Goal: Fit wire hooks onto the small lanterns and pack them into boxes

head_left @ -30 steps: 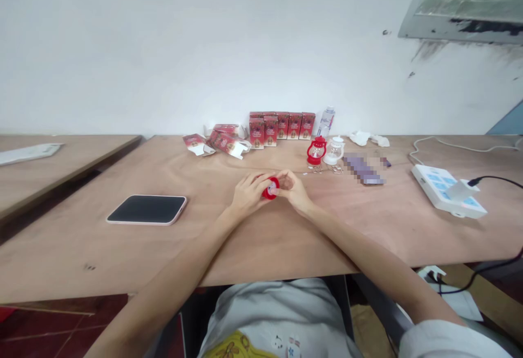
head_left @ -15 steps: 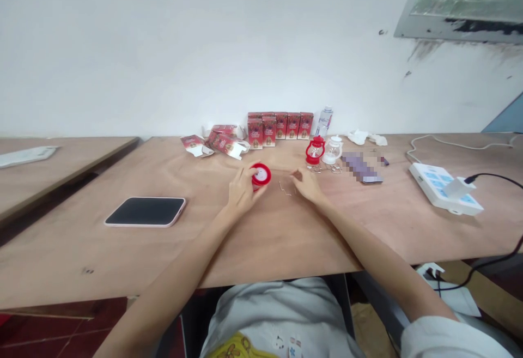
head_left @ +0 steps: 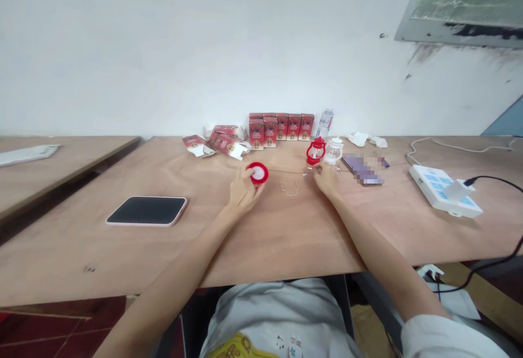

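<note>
My left hand [head_left: 244,188] is wrapped round a round red piece with a white centre [head_left: 259,173], held just over the table. My right hand [head_left: 326,179] reaches down in front of the lanterns, fingers drawn together among small metal bits; whatever is between the fingertips is hidden. Behind it stand a red lantern [head_left: 316,151] and a white lantern [head_left: 334,151], side by side. A bent wire [head_left: 290,190] lies on the table between my two hands.
Red printed boxes [head_left: 270,132] stand by the wall beside a bottle [head_left: 325,122]. Opened boxes [head_left: 224,143] lie left of them. A phone [head_left: 147,211] rests at left, a purple item [head_left: 362,170] right of the lanterns, and a power strip [head_left: 445,190] farther right.
My right hand has moved right, from beside the bent wire to the small metal bits before the lanterns. The wire now shows whole. My left hand still holds the red piece, slightly shifted.
</note>
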The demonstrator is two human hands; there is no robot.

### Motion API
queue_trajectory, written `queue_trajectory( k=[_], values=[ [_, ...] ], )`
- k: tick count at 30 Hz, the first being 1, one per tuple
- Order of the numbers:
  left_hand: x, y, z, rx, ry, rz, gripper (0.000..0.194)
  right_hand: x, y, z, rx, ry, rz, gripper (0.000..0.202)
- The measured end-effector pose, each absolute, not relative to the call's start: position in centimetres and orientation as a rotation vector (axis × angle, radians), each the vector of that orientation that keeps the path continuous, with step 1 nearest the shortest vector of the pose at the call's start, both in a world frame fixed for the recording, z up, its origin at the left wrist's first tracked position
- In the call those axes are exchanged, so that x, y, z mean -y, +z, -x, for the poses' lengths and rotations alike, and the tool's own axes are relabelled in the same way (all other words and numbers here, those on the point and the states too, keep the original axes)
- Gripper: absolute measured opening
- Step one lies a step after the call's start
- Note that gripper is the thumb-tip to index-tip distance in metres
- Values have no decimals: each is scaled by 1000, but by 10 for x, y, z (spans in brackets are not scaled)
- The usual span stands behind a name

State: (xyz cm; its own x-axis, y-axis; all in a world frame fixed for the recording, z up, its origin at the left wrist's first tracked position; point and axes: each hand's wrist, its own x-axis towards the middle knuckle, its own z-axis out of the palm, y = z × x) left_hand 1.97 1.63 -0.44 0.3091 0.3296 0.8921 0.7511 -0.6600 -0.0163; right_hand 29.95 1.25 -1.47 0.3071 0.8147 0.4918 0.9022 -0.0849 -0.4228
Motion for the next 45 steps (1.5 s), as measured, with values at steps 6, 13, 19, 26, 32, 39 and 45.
queue_trajectory(
  k=[6,13,19,26,32,39,45],
  values=[
    [-14,-3,-20,930,-1310,2206,35,-12,-14,-300,1704,-214,1930,24],
    [-12,-3,-22,977,-1265,2327,33,-13,-14,-294,1883,-290,1947,22],
    [-11,-4,-27,1082,-1221,2362,29,-14,-11,-289,2017,-342,1944,22],
    [-8,-3,-30,1149,-1203,2399,31,-13,-8,-283,2132,-304,1916,26],
    [-3,5,-28,965,-1175,2486,28,-15,-7,-280,2182,-212,1901,32],
    [-2,6,-29,916,-1156,2531,25,-12,-5,-278,2041,-55,1794,29],
    [-4,1,-27,900,-1121,2555,29,-9,-6,-270,1747,158,1577,30]
  ],
)
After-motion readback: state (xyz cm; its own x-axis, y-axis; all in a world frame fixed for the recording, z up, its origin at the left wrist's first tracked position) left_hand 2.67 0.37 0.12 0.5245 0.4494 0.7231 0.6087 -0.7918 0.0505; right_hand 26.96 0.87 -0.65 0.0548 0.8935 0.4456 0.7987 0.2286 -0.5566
